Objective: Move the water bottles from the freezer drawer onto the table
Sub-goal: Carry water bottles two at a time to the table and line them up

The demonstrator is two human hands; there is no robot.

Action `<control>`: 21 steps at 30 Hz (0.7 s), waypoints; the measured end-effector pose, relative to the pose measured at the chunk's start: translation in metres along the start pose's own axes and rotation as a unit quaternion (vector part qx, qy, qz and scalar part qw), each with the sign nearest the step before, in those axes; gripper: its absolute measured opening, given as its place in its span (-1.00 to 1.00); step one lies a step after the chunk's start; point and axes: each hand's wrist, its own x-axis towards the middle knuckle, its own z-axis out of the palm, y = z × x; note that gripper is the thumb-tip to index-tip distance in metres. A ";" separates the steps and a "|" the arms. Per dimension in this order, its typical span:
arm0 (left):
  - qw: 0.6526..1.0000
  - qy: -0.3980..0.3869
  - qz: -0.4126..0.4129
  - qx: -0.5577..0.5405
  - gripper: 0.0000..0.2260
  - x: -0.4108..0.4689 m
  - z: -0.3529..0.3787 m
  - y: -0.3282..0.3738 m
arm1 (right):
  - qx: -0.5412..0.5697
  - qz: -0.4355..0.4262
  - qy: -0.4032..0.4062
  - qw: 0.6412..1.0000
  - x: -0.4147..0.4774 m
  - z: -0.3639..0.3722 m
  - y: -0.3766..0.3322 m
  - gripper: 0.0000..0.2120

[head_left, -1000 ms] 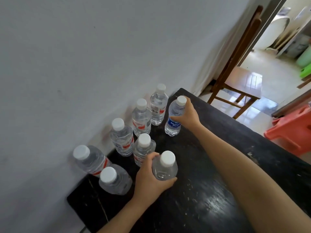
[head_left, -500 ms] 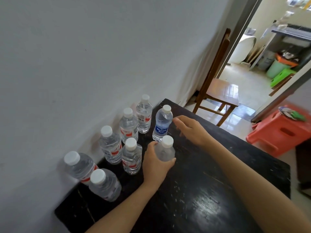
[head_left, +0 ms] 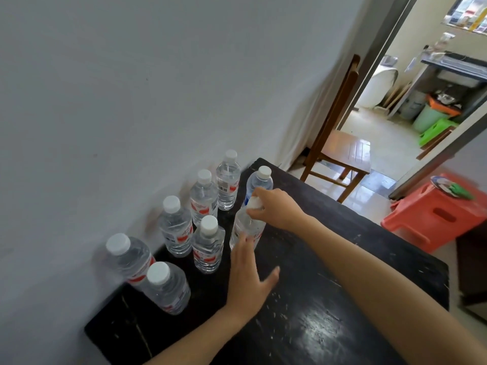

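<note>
Here, right hand [head_left: 276, 208] round bottle cap [head_left: 254, 202], left hand [head_left: 247, 275] slack.

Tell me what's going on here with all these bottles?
A person is arranging water bottles on a dark table. The right hand pinches the cap of one bottle, and the left hand is open, with its fingertips at that bottle's lower side. Seven other bottles, all capped, stand on the table near the wall. No freezer drawer is in view.

A wooden chair [head_left: 347, 151] stands against a pale wall [head_left: 158, 75]; a red plastic stool [head_left: 421, 225] sits nearby, a green bin [head_left: 427, 119] in the room beyond.
</note>
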 end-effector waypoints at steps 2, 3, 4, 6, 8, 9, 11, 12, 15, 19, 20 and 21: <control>0.994 -0.091 -0.037 0.047 -0.29 -0.019 -0.001 -0.022 | 0.001 -0.003 0.003 1.000 0.006 0.005 -0.003 -0.65; 0.987 -0.125 -0.062 0.077 -0.32 -0.025 -0.002 -0.032 | 0.002 0.000 0.007 1.000 0.008 0.007 -0.005 -0.64; 0.980 -0.145 -0.082 0.105 -0.34 -0.027 -0.004 -0.040 | 0.004 0.004 0.012 1.000 0.011 0.009 -0.006 -0.63; 0.971 -0.162 -0.098 0.144 -0.35 -0.029 -0.009 -0.050 | 0.008 0.008 0.018 1.000 0.018 0.012 -0.009 -0.63; 0.963 -0.177 -0.111 0.169 -0.36 -0.029 -0.013 -0.057 | 0.011 0.009 0.008 1.000 0.025 0.012 -0.012 -0.62; 0.960 -0.182 -0.117 0.177 -0.36 -0.030 -0.015 -0.061 | 0.015 0.011 0.002 1.000 0.029 0.012 -0.014 -0.63; 0.958 -0.181 -0.122 0.188 -0.36 -0.030 -0.020 -0.065 | 0.009 0.011 -0.009 1.000 0.035 0.011 -0.018 -0.65; 0.958 -0.175 -0.119 0.191 -0.37 -0.030 -0.023 -0.066 | 0.001 0.012 -0.013 1.000 0.037 0.011 -0.019 -0.66; 0.963 -0.155 -0.109 0.190 -0.38 -0.029 -0.029 -0.066 | -0.012 0.012 -0.012 1.000 0.041 0.011 -0.025 -0.67; 0.967 -0.142 -0.100 0.185 -0.38 -0.027 -0.036 -0.064 | -0.045 0.004 -0.026 0.999 0.044 0.009 -0.027 -0.67; 0.968 -0.139 -0.097 0.184 -0.39 -0.028 -0.038 -0.064 | -0.050 0.005 -0.030 0.998 0.045 0.009 -0.027 -0.67; 0.969 -0.135 -0.094 0.183 -0.39 -0.029 -0.040 -0.063 | -0.054 0.004 -0.030 0.998 0.044 0.010 -0.027 -0.67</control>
